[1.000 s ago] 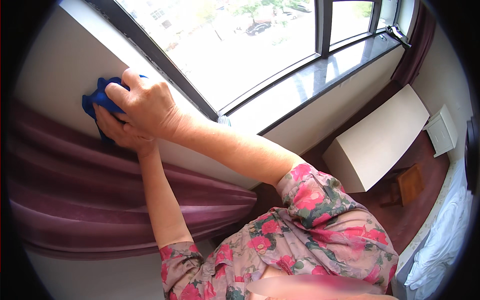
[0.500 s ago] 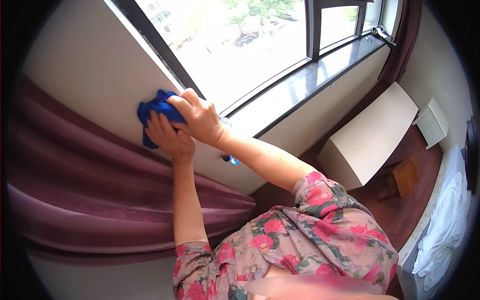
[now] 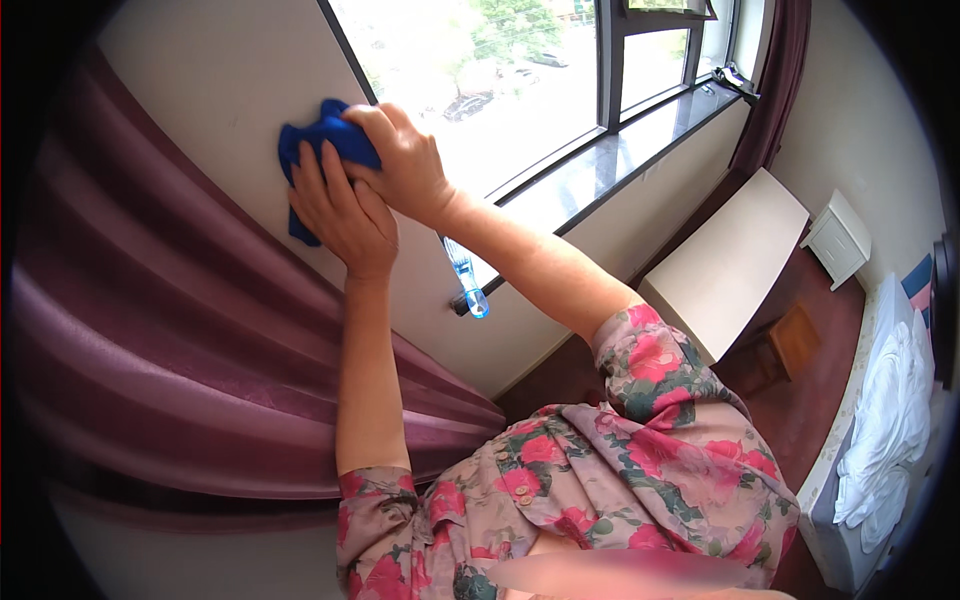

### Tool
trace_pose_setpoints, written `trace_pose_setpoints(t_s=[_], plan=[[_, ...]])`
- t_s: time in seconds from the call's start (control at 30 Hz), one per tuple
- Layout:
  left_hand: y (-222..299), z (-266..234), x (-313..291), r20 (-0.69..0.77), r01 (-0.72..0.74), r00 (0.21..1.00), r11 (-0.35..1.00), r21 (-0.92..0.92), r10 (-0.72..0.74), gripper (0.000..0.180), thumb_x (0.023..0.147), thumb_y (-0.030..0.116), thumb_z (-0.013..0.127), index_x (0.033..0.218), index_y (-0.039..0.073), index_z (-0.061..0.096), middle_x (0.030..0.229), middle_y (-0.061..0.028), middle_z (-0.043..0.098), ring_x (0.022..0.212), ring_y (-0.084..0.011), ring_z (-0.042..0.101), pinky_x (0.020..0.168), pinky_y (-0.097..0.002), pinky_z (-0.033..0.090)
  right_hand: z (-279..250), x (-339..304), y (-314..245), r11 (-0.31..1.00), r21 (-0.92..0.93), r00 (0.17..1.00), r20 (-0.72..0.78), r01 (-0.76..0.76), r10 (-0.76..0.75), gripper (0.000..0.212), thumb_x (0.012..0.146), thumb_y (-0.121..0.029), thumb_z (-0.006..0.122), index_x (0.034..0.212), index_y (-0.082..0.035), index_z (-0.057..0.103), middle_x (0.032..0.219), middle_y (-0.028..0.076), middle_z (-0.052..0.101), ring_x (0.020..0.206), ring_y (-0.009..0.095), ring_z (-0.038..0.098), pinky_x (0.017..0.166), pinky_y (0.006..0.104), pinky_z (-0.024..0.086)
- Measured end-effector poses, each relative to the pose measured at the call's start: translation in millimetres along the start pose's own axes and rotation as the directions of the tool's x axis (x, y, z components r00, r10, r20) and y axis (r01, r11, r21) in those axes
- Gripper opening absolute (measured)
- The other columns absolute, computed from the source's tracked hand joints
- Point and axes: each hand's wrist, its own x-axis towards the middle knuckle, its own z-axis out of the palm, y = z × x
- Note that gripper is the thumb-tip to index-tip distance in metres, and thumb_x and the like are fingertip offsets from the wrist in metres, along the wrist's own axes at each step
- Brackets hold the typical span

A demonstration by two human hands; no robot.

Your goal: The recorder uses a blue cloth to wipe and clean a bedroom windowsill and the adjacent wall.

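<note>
A bunched blue cloth (image 3: pixel 340 130) is pressed against the pale wall beside the window frame, above the purple curtain. My right hand (image 3: pixel 408 165) grips its upper right part, fingers curled over it. Just below, my left hand (image 3: pixel 348 215) presses on the cloth and holds it with fingers laid long across it; the two hands touch. A loose edge of cloth shows past the left hand, and the rest is hidden under both palms. Below my right wrist, a clear blue plastic object (image 3: pixel 466 280) with a rounded end lies at the sill's near end; its kind is unclear.
The purple curtain (image 3: pixel 200 350) hangs along the left. A dark-framed window (image 3: pixel 607 80) rises above the glossy sill (image 3: pixel 620 155), with a dark item (image 3: pixel 737 82) at its far end. To the right are a pale cabinet (image 3: pixel 725 260), wooden stool (image 3: pixel 790 340), white nightstand (image 3: pixel 838 240) and bed (image 3: pixel 885 440).
Both hands have slid the cloth farther up along the wall. The view has shifted too, and more of the clear blue object shows below my right forearm.
</note>
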Motion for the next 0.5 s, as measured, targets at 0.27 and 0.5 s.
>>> trace_pose_setpoints(t_s=[0.27,0.5], plan=[[-31,-32,136,-0.170,-0.215,0.959,0.973,0.082,0.226,0.044,0.102,0.024,0.045,0.138,0.001,0.055,0.139,-0.0220,0.056,0.124,-0.0403,0.055,0.105,-0.0522,0.039,26,119,-52,0.966,-0.028,0.947,-0.195,0.256,-0.256,0.051,0.074,-0.041,0.080,0.110,-0.012,0.059,0.090,0.013,0.060,0.063,0.033,0.067,0.057,0.0414,0.057],[-70,-79,204,-0.200,-0.340,0.891,0.890,0.304,0.409,0.045,0.103,0.030,0.042,0.134,0.001,0.057,0.131,-0.0192,0.063,0.117,-0.0383,0.060,0.101,-0.0458,0.044,28,175,-125,0.977,0.055,0.979,-0.024,0.204,-0.203,0.039,0.078,-0.033,0.074,0.103,-0.006,0.060,0.093,0.019,0.063,0.076,0.035,0.069,0.066,0.0428,0.058]])
